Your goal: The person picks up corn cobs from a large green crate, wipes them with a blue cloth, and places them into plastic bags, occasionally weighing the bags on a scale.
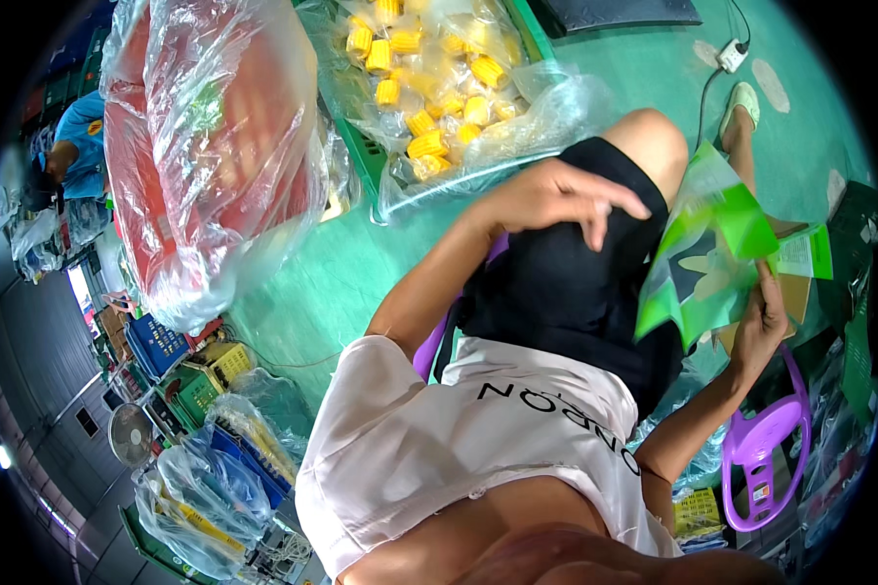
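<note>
My left hand (764,311) is at the right of the view, its fingers closed on the edge of a green-and-clear printed plastic bag (732,256), which spreads out above my lap. The bag looks flat and crumpled; whether anything is inside cannot be told. Over my dark shorts, my right hand (567,201) hovers with bent fingers apart and nothing in it. Beyond it, yellow corn cob pieces (428,142) lie on clear plastic film in a green crate (362,157). A small stack of green-and-white printed packaging (808,252) rests just beyond my left hand.
A red crate wrapped in clear plastic (219,146) stands at the upper left. A person in blue (80,146) bends at the far left. A power strip (732,56) with a cable lies on the green floor. A fan (130,435) and stacked crates (194,391) stand lower left.
</note>
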### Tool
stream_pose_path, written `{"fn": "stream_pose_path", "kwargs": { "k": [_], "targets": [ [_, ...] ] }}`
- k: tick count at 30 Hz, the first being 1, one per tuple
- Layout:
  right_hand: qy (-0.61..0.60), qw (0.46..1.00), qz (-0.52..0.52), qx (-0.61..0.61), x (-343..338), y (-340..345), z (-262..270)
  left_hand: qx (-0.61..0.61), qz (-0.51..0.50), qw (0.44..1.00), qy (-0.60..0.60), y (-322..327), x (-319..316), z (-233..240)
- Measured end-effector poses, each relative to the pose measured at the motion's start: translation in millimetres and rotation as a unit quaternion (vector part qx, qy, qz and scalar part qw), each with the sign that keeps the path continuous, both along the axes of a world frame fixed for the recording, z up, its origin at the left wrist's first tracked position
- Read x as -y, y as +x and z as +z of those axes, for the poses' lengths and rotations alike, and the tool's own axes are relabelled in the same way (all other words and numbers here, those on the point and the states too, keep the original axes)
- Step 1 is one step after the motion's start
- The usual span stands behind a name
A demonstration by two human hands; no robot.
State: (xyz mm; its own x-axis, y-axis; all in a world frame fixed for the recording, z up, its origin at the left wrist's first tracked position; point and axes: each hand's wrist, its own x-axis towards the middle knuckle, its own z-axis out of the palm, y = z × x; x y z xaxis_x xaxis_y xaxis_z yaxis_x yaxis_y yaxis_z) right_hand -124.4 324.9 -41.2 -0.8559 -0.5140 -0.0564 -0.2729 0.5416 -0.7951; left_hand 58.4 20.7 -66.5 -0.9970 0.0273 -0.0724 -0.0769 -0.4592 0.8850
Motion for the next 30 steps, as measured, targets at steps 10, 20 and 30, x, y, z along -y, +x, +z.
{"fn": "stream_pose_path", "kwargs": {
  "k": [10,20,30],
  "targets": [
    [0.003,0.999,0.036,0.011,31,-15,-7,0.321,0.149,0.633,-0.688,61,190,-195],
    [0.014,0.996,0.083,0.004,60,-10,1,0.316,0.034,0.585,-0.746,70,241,-231],
    [-0.005,0.987,0.157,0.01,89,1,16,0.309,0.038,0.481,-0.82,44,333,-209]
  ]
}}
